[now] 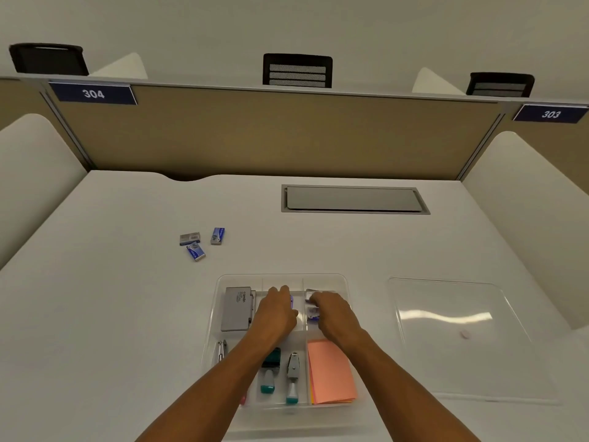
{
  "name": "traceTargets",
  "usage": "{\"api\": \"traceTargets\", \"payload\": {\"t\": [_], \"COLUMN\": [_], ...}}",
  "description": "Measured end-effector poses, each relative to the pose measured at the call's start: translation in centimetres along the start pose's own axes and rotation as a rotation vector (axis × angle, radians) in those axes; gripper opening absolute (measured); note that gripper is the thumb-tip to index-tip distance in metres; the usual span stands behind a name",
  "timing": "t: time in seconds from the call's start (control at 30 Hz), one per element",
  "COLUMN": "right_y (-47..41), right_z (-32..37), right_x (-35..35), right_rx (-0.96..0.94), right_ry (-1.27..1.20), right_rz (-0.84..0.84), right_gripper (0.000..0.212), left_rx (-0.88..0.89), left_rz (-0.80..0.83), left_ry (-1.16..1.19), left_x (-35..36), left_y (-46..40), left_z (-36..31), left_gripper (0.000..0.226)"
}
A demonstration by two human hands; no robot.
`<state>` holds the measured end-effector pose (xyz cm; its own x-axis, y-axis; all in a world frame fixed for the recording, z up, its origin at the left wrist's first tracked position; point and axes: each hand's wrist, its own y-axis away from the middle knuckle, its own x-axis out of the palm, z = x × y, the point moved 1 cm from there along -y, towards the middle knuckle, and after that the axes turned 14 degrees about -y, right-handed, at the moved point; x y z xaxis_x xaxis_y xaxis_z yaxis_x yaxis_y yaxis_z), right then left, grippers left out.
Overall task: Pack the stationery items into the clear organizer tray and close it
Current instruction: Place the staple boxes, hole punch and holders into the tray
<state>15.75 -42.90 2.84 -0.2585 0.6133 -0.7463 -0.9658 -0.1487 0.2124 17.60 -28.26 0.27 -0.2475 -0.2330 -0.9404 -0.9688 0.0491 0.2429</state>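
Both my hands are down in the clear tray (342,282), which sits on the white desk (127,314) right in front of me. My left hand (276,309) is in the middle part near the back, with its fingers curled over something small and purple (291,298). I can only see a tiny bit of that thing, so I cannot tell what it is or how tightly I hold it. My right hand (334,311) is in the back right part, and its fingers pinch a small pack (312,309) with blue and white on it. A gray box (237,309) lies in the left part, just beside my left hand. Near my arms are a green stamp (269,371) and a gray stamp (292,376), side by side in the middle part. Pink paper (330,371) lies flat in the front right part. A silver metal tool (220,349) lies in the front left part. The clear lid (459,339) lies flat on the desk to the right, apart from the tray. Three small boxes (200,242) in blue and gray sit close together on the desk, far back and to the left, well apart from the tray.
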Motion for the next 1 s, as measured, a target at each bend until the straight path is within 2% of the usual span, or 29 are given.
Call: {"api": "traceTargets", "payload": {"t": [0.13, 0.27, 0.53, 0.63, 0.83, 1.0], "right_y": [-0.1, -0.3, -1.2, -1.3, -2.0, -3.3], "right_z": [-0.1, -0.2, -0.3, -0.4, 1.9, 4.8], "right_x": [-0.2, 0.1, -0.1, -0.2, -0.8, -0.8], "right_rx": [-0.010, -0.051, 0.027, 0.026, -0.012, -0.049], "right_ry": [0.100, 0.176, 0.188, 0.151, -0.013, -0.070], "right_rz": [-0.046, -0.035, -0.007, -0.048, -0.255, -0.291], "right_gripper": [0.037, 0.054, 0.022, 0.022, 0.026, 0.028], "left_rx": [0.007, 0.023, 0.014, -0.011, -0.070, -0.112], "left_rz": [-0.017, -0.064, -0.124, -0.155, -0.186, -0.215], "left_ry": [-0.008, -0.004, 0.089, 0.109, 0.139, 0.173], "left_x": [-0.6, -1.3, -3.9, -4.7, -5.9, -7.1], "left_y": [0.6, 1.1, 1.5, 1.6, 1.4, 1.0], "left_z": [0.0, -0.1, 0.6, 1.3, 3.6, 6.9], "left_gripper": [0.040, 0.040, 0.049, 0.056, 0.056, 0.057]}}
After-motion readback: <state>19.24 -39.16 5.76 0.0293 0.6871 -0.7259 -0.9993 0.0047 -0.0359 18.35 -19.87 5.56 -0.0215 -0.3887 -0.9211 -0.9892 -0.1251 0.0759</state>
